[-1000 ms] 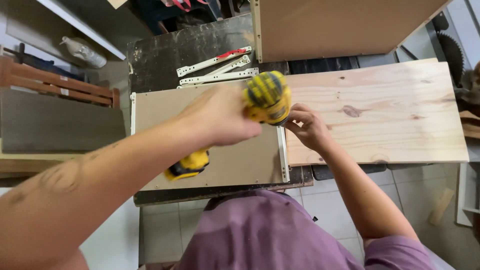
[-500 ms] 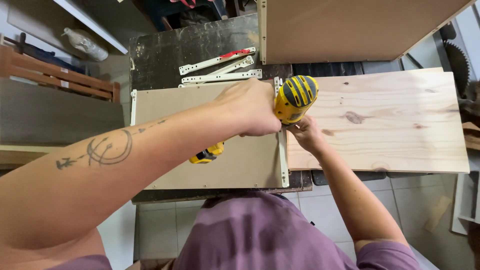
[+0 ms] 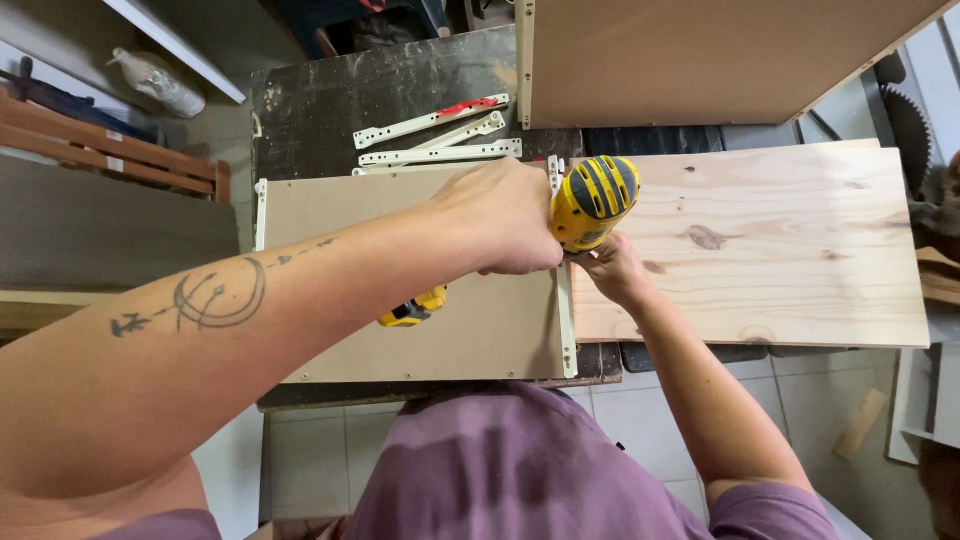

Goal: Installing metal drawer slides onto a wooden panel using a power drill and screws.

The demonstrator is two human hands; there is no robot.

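Note:
My left hand (image 3: 505,215) grips a yellow and black cordless drill (image 3: 594,200), its head pointing down at a cream metal drawer slide (image 3: 566,320) that runs along the right edge of a tan board (image 3: 330,215). The drill's battery base (image 3: 412,309) shows under my forearm. My right hand (image 3: 612,268) rests with fingers pinched just below the drill's tip, against the slide, where the tan board meets a pale pine plank (image 3: 790,245). What the fingers pinch is hidden.
Three loose cream drawer slides (image 3: 440,140) lie on the dark worktable (image 3: 320,100) behind the tan board. A large brown cabinet panel (image 3: 700,55) stands at the back right. Wooden rails (image 3: 110,150) lie at far left. Tiled floor shows below.
The drill and my left hand have shifted right along the tan board's edge to the slide, and my right hand stays by the tip. The view has steadied.

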